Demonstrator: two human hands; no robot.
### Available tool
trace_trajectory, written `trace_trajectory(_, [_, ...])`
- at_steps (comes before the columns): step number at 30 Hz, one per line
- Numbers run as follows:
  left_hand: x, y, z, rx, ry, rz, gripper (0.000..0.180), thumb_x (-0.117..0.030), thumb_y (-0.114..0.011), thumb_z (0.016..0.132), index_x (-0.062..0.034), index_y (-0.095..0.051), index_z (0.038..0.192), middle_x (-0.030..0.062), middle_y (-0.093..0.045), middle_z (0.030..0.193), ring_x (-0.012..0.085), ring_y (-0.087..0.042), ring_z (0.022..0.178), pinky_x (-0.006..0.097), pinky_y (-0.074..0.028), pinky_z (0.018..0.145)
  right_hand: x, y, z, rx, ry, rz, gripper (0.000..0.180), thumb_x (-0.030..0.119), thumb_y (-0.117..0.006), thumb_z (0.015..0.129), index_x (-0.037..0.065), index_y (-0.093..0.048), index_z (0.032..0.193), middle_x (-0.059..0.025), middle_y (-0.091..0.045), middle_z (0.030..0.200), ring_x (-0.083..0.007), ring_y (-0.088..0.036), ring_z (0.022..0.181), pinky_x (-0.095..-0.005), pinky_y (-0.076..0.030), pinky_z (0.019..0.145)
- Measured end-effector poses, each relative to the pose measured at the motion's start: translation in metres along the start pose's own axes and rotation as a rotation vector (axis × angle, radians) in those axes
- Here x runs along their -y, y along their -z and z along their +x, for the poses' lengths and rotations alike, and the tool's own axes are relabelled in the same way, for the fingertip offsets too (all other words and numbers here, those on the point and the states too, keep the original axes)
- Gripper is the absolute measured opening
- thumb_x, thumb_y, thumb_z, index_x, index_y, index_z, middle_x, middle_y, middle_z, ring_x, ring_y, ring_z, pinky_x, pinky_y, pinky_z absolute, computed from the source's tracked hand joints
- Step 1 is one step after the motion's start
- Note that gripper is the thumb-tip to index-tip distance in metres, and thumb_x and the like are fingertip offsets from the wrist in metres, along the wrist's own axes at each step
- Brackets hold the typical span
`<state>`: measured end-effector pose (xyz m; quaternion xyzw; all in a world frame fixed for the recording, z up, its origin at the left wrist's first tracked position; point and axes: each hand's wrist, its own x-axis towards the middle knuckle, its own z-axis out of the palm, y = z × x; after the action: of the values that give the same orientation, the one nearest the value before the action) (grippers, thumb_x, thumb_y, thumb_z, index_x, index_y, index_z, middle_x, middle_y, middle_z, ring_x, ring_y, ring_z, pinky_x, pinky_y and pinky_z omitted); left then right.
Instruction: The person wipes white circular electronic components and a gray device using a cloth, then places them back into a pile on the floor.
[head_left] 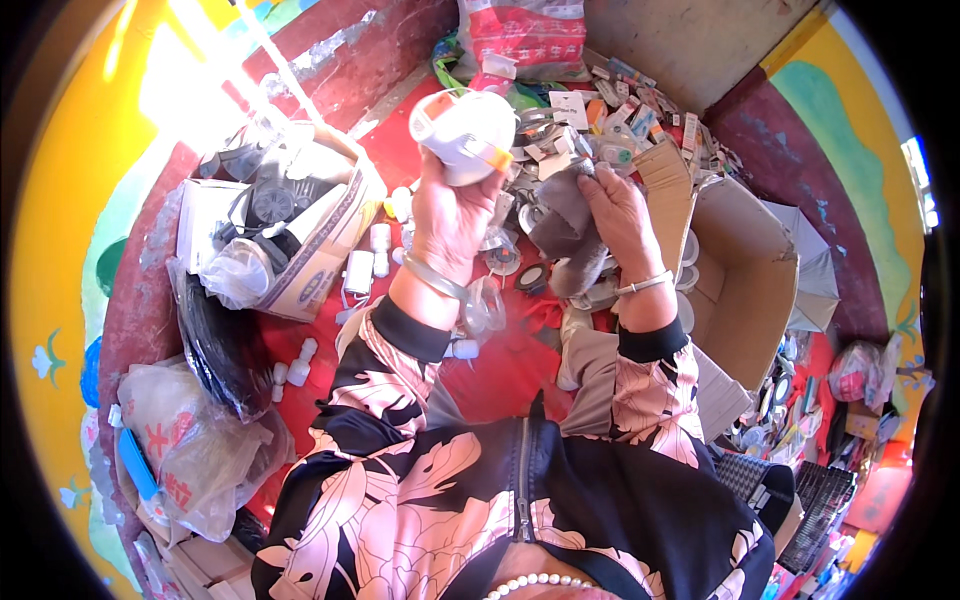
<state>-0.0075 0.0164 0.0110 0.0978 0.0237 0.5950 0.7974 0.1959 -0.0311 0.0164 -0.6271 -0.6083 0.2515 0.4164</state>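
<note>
Head view: showed a person seated over a red floor, both forearms coming up from the lower edge.
Left hand (448, 215): was closed around the lower side of a white dome-shaped respirator mask (462, 133), fingers curled under it, raised above the floor.
Mask position: sat at the top of the left hand, its rounded face turned up and away, an orange tab on its right side; its long axis ran roughly left to right.
Right hand (618, 215): was closed on a grey cloth (562, 235), pinching its upper end while the rest hung down toward the floor.
Key relation: the cloth lay to the right of and lower than the mask, near it but apart; the right hand was the nearer one to the cloth, the left the only one on the mask.
Wrists: each carried a pale bangle.
Left carton (322, 262): stood toward the left edge of the floor, open, holding dark mask parts and clear plastic wrap.
Right carton (745, 275): lay on its side just right of the right hand, its mouth open, with round white discs at its lip.
Floor between: was strewn with small white plastic fittings (296, 372) and round parts.
Far edge: held a heap of small packaged items (640, 110) and a red-and-white printed sack (525, 35).
Lower left: clear plastic bags (190, 440) lay bunched.
</note>
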Motion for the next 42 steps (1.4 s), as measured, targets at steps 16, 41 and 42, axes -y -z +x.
trace_trajectory(16, [-0.013,-0.019,-0.002,-0.045,-0.23,0.419,0.049,-0.045,-0.034,0.096,-0.0091,-0.041,0.129,0.0109,-0.053,0.123,0.0259,-0.056,0.108,0.042,-0.051,0.086,0.002,-0.025,0.002,0.213,-0.343,1.788,0.048,0.041,-0.031,0.095,0.007,-0.046,0.124,-0.0105,-0.052,0.126,-0.0286,-0.051,0.114,-0.0473,-0.041,0.097])
trace_trajectory(41, [0.043,0.002,-0.024,0.239,-0.071,0.969,0.055,-0.045,-0.046,0.093,0.0006,-0.047,0.124,0.0076,-0.057,0.114,0.0144,-0.055,0.102,0.029,-0.045,0.088,0.04,-0.044,-0.024,-0.296,0.196,1.238,0.025,0.009,-0.058,0.089,0.005,-0.057,0.113,-0.0015,-0.059,0.108,-0.0113,-0.055,0.099,-0.0271,-0.042,0.09])
trace_trajectory(42, [0.043,-0.001,-0.026,0.224,-0.064,1.026,0.053,-0.044,-0.046,0.093,0.0013,-0.049,0.12,0.0066,-0.058,0.109,0.0128,-0.055,0.098,0.027,-0.046,0.084,0.043,-0.043,-0.022,-0.336,0.163,1.282,0.026,0.009,-0.058,0.089,0.005,-0.056,0.114,-0.0016,-0.059,0.109,-0.0115,-0.055,0.1,-0.0271,-0.042,0.09])
